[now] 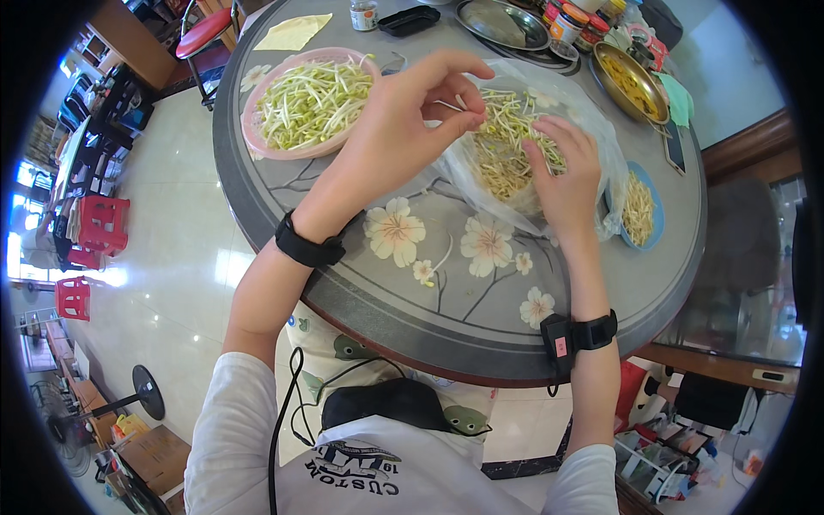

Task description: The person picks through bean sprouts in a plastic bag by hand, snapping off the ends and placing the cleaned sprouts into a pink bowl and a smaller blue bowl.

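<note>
My left hand [428,109] is raised between a pink basket and a clear plastic bag, thumb and fingertips pinched together on a thin bean sprout. Bean sprouts [315,103] with pale stems and yellow-green heads fill the pink plastic basket [250,132]. My right hand [566,167] rests in the open plastic bag [599,129], its thumb and fingers around some of the bean sprouts [505,158] there. Right of the bag, a blue dish [658,222] holds a small heap of thin, pale pieces [637,209], apparently sprout roots. A single sprout [446,252] lies on the table.
The round table [399,335] has a printed flower pattern. Along its far side are a yellow cloth [294,32], a small jar [364,15], a black tray [409,20], a metal lid [502,24] and several jars. A brass-coloured pan [629,84] and a phone [674,149] lie at the right.
</note>
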Demonstrator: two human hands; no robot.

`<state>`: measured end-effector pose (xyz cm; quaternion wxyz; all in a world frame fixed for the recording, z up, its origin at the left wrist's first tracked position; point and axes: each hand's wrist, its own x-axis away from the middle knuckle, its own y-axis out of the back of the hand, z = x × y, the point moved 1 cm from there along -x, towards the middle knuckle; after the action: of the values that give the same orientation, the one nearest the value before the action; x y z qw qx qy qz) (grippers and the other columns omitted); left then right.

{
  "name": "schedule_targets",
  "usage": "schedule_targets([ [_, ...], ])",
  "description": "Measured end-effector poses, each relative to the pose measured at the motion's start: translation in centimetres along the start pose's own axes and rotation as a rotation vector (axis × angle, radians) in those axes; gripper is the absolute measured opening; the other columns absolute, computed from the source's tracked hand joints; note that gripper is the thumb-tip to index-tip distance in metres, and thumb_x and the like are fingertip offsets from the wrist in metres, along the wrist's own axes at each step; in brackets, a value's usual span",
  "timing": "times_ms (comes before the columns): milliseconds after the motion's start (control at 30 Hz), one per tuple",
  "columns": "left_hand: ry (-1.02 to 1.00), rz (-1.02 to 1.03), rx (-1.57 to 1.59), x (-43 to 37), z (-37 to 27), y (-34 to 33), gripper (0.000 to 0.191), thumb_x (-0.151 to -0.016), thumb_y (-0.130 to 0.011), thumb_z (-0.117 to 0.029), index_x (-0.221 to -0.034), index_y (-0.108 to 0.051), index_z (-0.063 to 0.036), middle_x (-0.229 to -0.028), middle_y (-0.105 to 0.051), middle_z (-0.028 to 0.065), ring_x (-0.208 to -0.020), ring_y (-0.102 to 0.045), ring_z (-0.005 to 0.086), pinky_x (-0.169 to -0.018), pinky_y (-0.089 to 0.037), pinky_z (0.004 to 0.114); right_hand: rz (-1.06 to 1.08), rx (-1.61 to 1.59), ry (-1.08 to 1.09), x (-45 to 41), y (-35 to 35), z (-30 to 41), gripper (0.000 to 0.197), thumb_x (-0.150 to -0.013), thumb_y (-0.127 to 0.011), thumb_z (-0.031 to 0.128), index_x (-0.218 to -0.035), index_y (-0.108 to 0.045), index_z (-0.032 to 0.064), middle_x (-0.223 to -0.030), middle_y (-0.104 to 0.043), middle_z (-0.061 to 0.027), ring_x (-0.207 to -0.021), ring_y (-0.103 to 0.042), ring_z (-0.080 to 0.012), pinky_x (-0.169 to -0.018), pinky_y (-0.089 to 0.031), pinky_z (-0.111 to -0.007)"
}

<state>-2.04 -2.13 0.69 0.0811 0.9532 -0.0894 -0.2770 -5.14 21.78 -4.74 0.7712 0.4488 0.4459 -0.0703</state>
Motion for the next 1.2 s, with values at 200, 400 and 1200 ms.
schedule_targets([
  [200, -0.02, 0.084, -0.154, 0.5, 0.2, -1.2, 0.037, -0.089, -0.071, 0.009, -0.124, -0.061, 0.0013, -0.098, -0.071, 0.0076, -0.095, -0.073, 0.0146, -0.089, -0.061, 0.029, 0.029, -0.841, -0.267, -0.3, 0.2, 3.2, 0.03, -0.08, -0.085, 0.005, -0.109, -0.075, 0.0031, -0.104, -0.074, -0.0096, -0.083, -0.07, -0.0154, -0.077, -0.056, -0.028],
  [400, -0.067, 0.106, -0.224, 0.8, 0.5, -1.8, 0.031, -0.09, -0.073, 0.007, -0.118, -0.062, 0.0018, -0.099, -0.072, 0.0092, -0.095, -0.074, 0.0161, -0.089, -0.062, 0.031, 0.096, -0.762, -0.175, -0.1, -0.1, 3.6, 0.018, -0.083, -0.08, -0.001, -0.1, -0.076, -0.0004, -0.092, -0.076, -0.0105, -0.08, -0.073, -0.0171, -0.075, -0.058, -0.028],
  [1200, -0.041, 0.156, -0.325, 0.7, 0.8, -1.3, 0.03, -0.089, -0.073, 0.003, -0.118, -0.065, -0.0007, -0.093, -0.072, 0.01, -0.084, -0.073, 0.0192, -0.077, -0.06, 0.031, 0.143, -0.851, -0.29, 0.3, -0.6, 3.2, 0.014, -0.087, -0.075, -0.006, -0.101, -0.076, -0.0014, -0.097, -0.074, -0.01, -0.088, -0.074, -0.0168, -0.077, -0.061, -0.028],
])
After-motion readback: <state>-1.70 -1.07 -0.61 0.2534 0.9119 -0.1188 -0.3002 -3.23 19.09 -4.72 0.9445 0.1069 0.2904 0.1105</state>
